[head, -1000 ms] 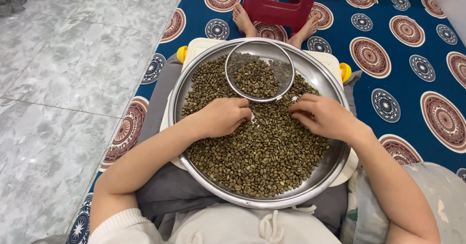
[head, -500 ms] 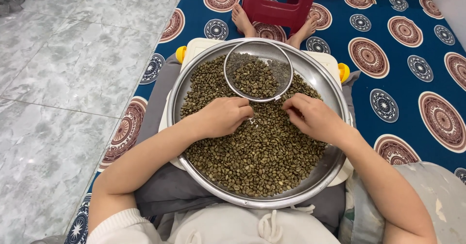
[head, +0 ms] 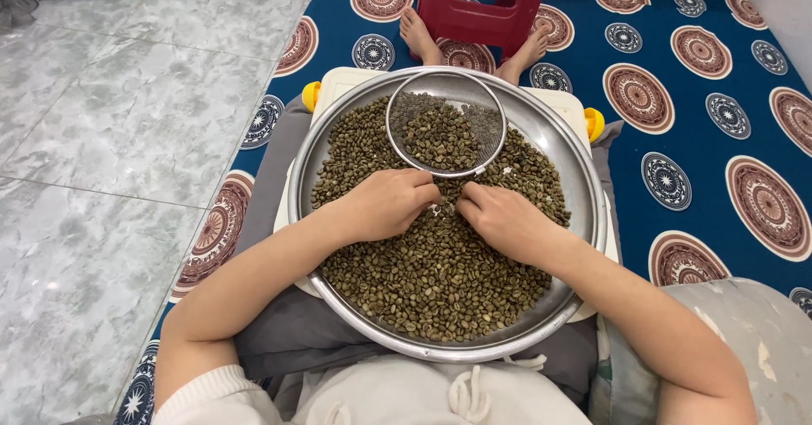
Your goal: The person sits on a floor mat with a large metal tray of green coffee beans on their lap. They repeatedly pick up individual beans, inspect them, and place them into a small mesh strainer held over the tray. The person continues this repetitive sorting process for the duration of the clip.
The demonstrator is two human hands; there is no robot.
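In the middle of the frame, both hands rest on green beans (head: 431, 277) in a big metal tray (head: 584, 222). The left hand (head: 391, 203) and right hand (head: 501, 219) curl loosely, fingertips picking at beans just below the small sieve (head: 446, 122).

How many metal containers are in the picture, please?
2. A large round steel tray lies on the person's lap, filled with green beans. A small mesh sieve sits inside it, at the far side. None seems hidden.
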